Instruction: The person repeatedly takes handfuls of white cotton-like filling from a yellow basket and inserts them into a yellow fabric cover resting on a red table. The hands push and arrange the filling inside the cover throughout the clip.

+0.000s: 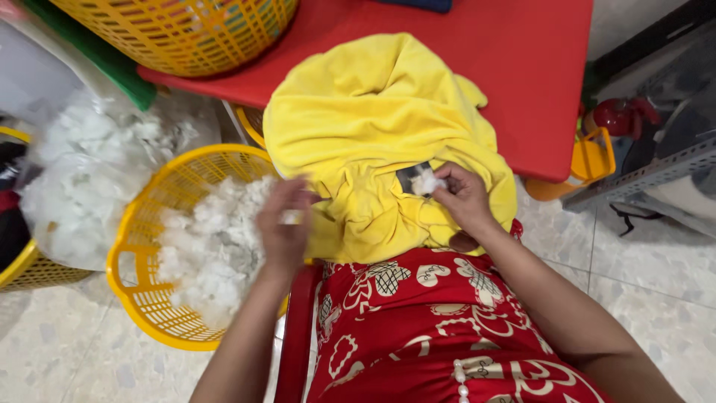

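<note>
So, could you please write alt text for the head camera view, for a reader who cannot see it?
A person's right hand pushes white stuffing into a yellow fabric piece on a red table. The left hand holds more stuffing beside a yellow basket full of it.

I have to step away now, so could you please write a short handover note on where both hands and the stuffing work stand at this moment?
Left hand: pinching a small tuft of white stuffing, between the yellow basket of stuffing and the cover.
Right hand: pressing a wad of stuffing into the dark opening in the yellow cloth cover, which lies over the red table edge and the lap.
Done: some stuffing is at the opening; how much is inside cannot be seen.
Left: the basket holds plenty of stuffing; the opening is unclosed.
</note>
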